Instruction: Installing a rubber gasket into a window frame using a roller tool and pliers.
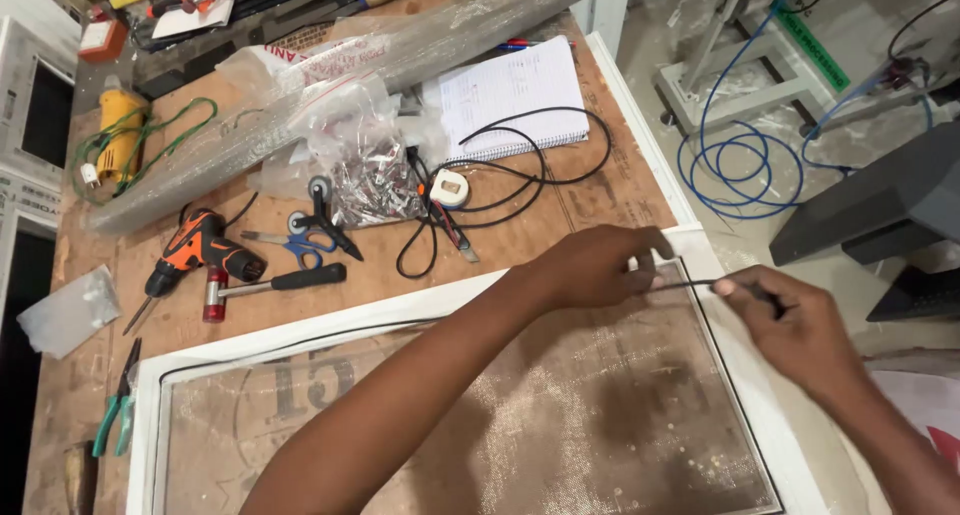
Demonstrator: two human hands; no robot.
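A white window-screen frame (300, 333) lies on the wooden bench with grey mesh (600, 415) stretched over it. A thin black rubber cord (690, 284) runs along the frame's groove. My left hand (590, 265) reaches across to the frame's far right corner, fingers pinched on the cord there. My right hand (795, 330) is just right of that corner, closed on the free end of the same cord, which is stretched between both hands.
Behind the frame lie an orange drill (195, 250), a hammer (270, 282), blue scissors (305, 243), a plug with black cable (450, 187), a notebook (515, 95), a bag of metal parts (370, 180) and a mesh roll (330, 85). Green pliers (118, 410) lie left. Blue cable (745, 165) coils on the floor.
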